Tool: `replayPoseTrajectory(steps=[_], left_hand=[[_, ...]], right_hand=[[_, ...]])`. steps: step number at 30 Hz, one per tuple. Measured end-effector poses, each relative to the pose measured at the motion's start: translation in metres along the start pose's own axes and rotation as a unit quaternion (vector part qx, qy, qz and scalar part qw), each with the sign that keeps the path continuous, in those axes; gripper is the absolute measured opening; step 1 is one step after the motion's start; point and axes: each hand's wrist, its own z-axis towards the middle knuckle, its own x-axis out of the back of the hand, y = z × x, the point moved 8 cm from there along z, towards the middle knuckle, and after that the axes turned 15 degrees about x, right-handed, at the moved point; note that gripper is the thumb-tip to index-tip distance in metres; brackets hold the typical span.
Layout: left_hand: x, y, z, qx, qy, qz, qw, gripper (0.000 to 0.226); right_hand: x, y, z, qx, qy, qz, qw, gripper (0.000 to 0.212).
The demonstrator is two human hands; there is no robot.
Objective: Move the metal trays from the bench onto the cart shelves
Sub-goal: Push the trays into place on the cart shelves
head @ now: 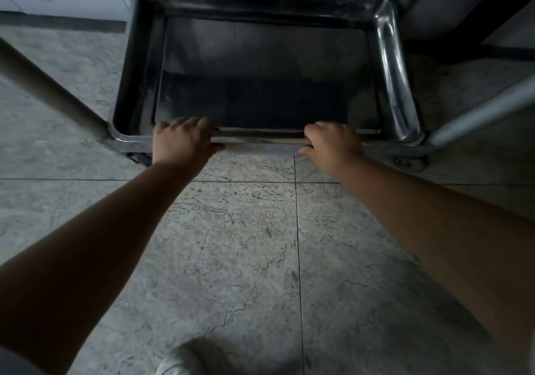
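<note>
our left hand [181,138] and right hand [333,142] curl over the near rim of the flat dark metal tray [260,85], seating it in the steel cart's bottom shelf [396,79] at twelve o'clock.

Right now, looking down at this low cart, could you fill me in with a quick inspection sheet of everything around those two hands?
Surface: bottom shelf of the cart, shiny metal with a raised rim, low above the floor.
Job's things: one dark metal tray lying flat inside the shelf, its near edge at the shelf's front rim.
Clutter: nothing seen.
Hands: left hand and right hand both curl over the tray's near edge, apart from each other.
Cables: nothing seen.
Surroundings: speckled tiled floor; cart posts rising at both front corners; a caster under the right corner; a pale shoe at the bottom edge; pale wall behind.
</note>
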Motion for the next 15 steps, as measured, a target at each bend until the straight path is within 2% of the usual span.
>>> replayPoseTrajectory(steps=[3, 5, 7, 8, 10, 13, 15], left_hand=[[-0.006, 0.002, 0.001, 0.006, -0.034, 0.043, 0.999, 0.055], [-0.011, -0.002, 0.002, 0.021, -0.074, 0.076, 0.994, 0.084], [-0.009, -0.010, -0.007, 0.036, -0.134, 0.103, 0.985, 0.121], [-0.004, -0.010, -0.018, 0.030, -0.152, 0.107, 0.982, 0.130], [0.019, -0.007, -0.044, 0.015, -0.172, 0.093, 0.981, 0.132], [0.082, 0.001, -0.085, 0.001, -0.238, 0.076, 0.968, 0.127], [0.134, 0.006, -0.118, -0.003, -0.251, 0.068, 0.965, 0.121]], right_hand=[[-0.001, 0.002, 0.002, -0.010, -0.029, 0.007, 0.999, 0.036], [0.000, 0.005, 0.004, -0.036, -0.074, 0.021, 0.996, 0.046], [0.007, 0.002, -0.004, -0.053, -0.116, 0.039, 0.991, 0.086], [0.012, -0.006, -0.014, -0.046, -0.129, 0.043, 0.990, 0.104], [0.033, -0.026, -0.039, -0.022, -0.147, 0.043, 0.988, 0.122], [0.092, -0.050, -0.074, -0.019, -0.174, 0.070, 0.982, 0.125], [0.141, -0.069, -0.111, -0.028, -0.180, 0.097, 0.978, 0.125]])
